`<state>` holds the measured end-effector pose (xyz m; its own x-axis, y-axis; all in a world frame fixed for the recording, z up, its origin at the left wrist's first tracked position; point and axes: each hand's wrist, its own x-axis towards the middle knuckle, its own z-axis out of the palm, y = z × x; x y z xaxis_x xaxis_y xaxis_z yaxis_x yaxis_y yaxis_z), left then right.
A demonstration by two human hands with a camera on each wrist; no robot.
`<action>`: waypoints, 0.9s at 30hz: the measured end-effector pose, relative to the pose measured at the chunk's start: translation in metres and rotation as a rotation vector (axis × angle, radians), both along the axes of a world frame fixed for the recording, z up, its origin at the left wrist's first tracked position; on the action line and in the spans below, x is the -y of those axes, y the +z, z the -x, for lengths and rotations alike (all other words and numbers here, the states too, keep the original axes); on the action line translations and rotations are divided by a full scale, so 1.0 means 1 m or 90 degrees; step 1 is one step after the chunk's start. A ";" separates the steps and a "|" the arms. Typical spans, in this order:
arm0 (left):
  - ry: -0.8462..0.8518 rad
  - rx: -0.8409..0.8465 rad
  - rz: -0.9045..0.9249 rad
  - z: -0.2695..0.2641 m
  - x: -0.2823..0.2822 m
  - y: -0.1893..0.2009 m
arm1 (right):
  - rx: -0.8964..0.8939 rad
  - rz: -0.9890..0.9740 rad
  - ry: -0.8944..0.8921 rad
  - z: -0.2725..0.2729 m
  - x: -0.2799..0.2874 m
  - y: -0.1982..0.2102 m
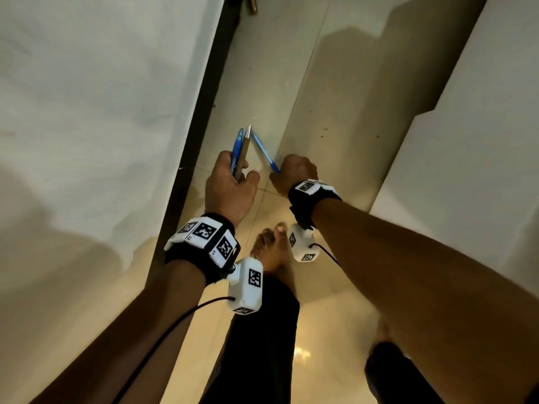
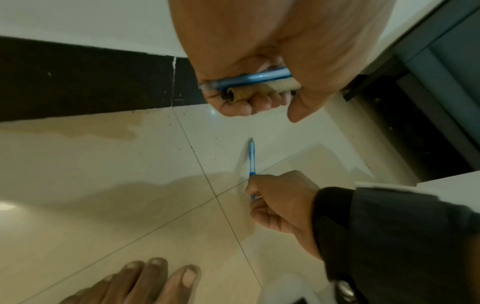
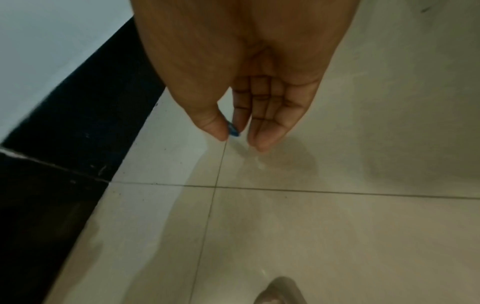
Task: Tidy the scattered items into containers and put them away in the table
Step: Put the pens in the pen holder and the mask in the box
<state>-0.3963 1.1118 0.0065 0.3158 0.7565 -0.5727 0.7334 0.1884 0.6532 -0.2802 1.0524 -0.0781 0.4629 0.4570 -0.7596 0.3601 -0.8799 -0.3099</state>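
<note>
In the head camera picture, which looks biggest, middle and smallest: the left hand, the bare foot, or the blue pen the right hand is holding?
Largest to smallest, as they look in the head view:
1. left hand
2. bare foot, partly hidden by the wrist cameras, so it may really be bigger
3. blue pen, pinched by the right hand; clearly the thinnest

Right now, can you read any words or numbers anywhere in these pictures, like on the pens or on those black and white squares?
No words, brands or numbers can be read.
Black and white squares on the left wrist band: patterned code markers, not letters.
Marker squares on the right wrist band: the same, only patterns.
Blue pen and tan pen in the left hand: no print shows.
Blue pen pinched by the right hand: too small to show any print.
</note>
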 end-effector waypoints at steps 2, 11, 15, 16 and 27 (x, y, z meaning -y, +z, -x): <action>-0.045 -0.017 0.010 -0.005 -0.001 0.014 | -0.026 0.002 0.003 -0.007 0.008 0.023; -0.383 -0.116 -0.001 -0.051 -0.039 0.091 | -0.149 -0.156 -0.135 -0.037 0.004 0.155; -0.429 -0.106 -0.034 -0.075 -0.063 0.132 | -0.151 -0.215 -0.161 -0.069 -0.028 0.206; -0.414 -0.093 -0.036 -0.080 -0.073 0.140 | -0.153 -0.224 -0.158 -0.080 -0.038 0.217; -0.193 -0.032 0.047 -0.151 -0.137 0.170 | -0.209 -0.351 -0.475 -0.158 -0.102 0.228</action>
